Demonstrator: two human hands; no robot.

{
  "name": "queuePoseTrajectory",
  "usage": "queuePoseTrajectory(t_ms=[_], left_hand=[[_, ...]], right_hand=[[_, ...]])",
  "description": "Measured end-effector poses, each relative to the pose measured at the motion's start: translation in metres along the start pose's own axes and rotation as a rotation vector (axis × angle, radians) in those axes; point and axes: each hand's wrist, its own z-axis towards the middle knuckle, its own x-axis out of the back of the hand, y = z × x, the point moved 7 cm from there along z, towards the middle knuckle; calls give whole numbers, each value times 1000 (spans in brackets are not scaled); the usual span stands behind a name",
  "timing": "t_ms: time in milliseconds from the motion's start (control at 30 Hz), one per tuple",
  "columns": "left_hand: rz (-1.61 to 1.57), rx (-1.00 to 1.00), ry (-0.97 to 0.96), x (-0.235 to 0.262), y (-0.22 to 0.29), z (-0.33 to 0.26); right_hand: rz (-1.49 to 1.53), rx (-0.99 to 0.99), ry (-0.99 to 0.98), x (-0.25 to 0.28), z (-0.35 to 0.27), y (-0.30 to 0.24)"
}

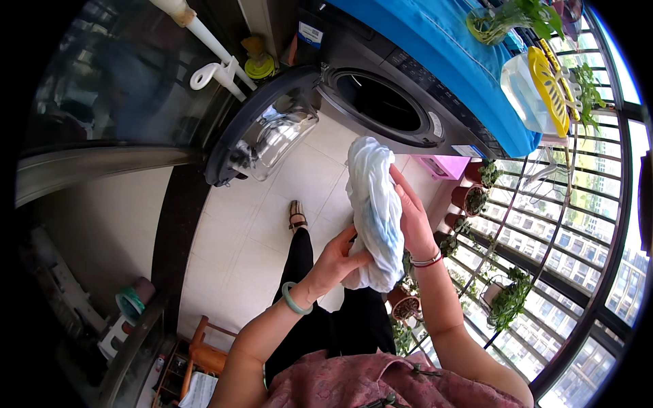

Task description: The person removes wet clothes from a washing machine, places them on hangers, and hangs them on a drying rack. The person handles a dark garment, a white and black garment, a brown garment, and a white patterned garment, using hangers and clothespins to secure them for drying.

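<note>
A bunched white cloth (376, 211) with pale blue patches is held up between my hands, above my lap and in front of the washing machine. My left hand (333, 264) grips its lower left side, thumb laid across it and some fingers hidden behind. Along the right side, my right hand (412, 219) presses with long fingers and holds the bundle from there. Beyond the cloth's upper end, the dark grey front-loading washing machine (435, 126) has its round opening facing me. The machine's glass door (286, 136) is swung wide to the left.
A blue cover (435, 34) lies over the machine's top, bearing a plant in a glass vase (496, 26) and a yellow slotted holder (549, 92). Potted plants (469, 198) line the barred window at right. A pink stool (442, 165) and a wooden chair (206, 353) stand nearby.
</note>
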Motion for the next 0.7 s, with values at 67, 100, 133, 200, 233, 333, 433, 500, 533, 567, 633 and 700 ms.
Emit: queuePoseTrajectory(t_ms=[67,100,133,200,233,333,433,500,533,567,633,700], left_hand=[[-125,-1,37,-22,23,-17],[-208,-1,61,-29,28,-25],[-272,22,66,-30,31,-29],[-419,1,117,-32,30,-43],[-458,-12,124,-33,33,-51],[-430,-47,151,-39,39,-83],[-458,-23,196,-45,35,-116],[-313,-92,215,-49,38,-141],[-253,-108,206,-49,37,-157],[-191,-123,191,-53,35,-171],[322,-209,281,-63,35,-206],[862,-217,292,-87,40,-237]], right_hand=[[114,-24,-102,-16,-35,-4],[164,-38,-94,-24,-55,-3],[100,33,-45,-31,-73,-10],[21,65,50,-32,-112,-9],[-90,88,84,-29,-131,-7],[-115,60,-28,-52,-185,7],[-514,-61,-107,-65,-215,13],[-80,17,1,-68,-230,10],[75,22,-3,-78,-241,2],[229,31,-6,-87,-251,-5],[313,40,12,-95,-272,-12],[419,41,19,-99,-288,-9]])
